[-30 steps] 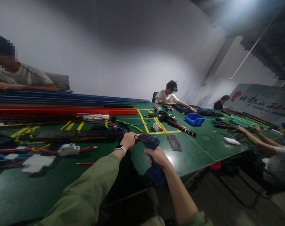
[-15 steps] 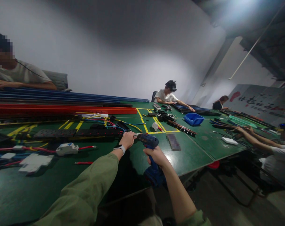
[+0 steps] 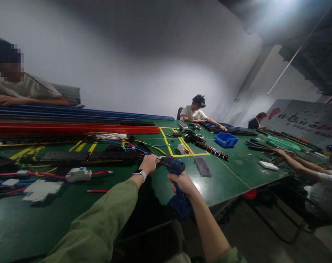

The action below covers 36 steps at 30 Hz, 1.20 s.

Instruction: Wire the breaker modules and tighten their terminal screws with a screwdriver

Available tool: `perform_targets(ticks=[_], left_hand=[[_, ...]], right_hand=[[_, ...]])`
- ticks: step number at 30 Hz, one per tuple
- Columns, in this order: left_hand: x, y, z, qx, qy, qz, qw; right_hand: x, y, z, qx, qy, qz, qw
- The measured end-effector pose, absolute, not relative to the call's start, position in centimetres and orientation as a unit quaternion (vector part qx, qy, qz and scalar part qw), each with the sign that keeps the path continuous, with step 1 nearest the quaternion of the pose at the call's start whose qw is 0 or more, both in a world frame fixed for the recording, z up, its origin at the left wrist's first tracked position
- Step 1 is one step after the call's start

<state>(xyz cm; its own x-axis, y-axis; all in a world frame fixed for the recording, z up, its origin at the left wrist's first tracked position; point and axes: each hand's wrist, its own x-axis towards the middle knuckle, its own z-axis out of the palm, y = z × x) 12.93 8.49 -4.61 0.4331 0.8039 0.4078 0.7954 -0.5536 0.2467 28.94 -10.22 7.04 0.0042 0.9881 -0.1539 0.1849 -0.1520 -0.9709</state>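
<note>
My right hand (image 3: 183, 182) is wrapped round the grip of a blue cordless drill (image 3: 173, 165), which points left with its battery base low near the table edge. The drill's tip reaches the fingers of my left hand (image 3: 149, 163), which wears a watch and is closed at the right end of a long black socket strip (image 3: 111, 156). What those fingers pinch is hidden. Blue and yellow wires (image 3: 146, 149) run close behind my left hand. Left of it lie a white breaker (image 3: 78, 174) with red leads and a short red cable (image 3: 98, 190).
Red trunking (image 3: 122, 130) and blue rails (image 3: 100, 114) lie along the far left. A blue bin (image 3: 226, 139), a phone-like slab (image 3: 202, 167) and a white connector (image 3: 181, 148) are on the green table (image 3: 228, 180). Co-workers sit across and to the right.
Both hands and the drill stay almost in place. The view has shifted very slightly, and the co-worker at far left leans a little further right.
</note>
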Motion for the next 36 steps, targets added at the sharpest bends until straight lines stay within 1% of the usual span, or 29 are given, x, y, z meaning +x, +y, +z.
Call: perform_targets(ticks=[12,20,25,36], left_hand=[[12.93,8.78,-4.95,0.844,0.473,0.253,0.014],[12.98,8.95,-5.05,0.846,0.473,0.245,0.015],[13.03,8.87,-5.05,0.842,0.478,0.251,0.013],[13.02,8.36,-4.32,0.842,0.482,0.241,0.023]], right_hand=[[28.61,-10.70,7.77,-0.584,-0.497,0.492,0.413],[28.73,-10.70,7.72,-0.600,-0.497,0.490,0.391],[28.69,-10.65,7.69,-0.594,-0.494,0.491,0.402],[28.69,-10.74,7.86,-0.600,-0.495,0.492,0.390]])
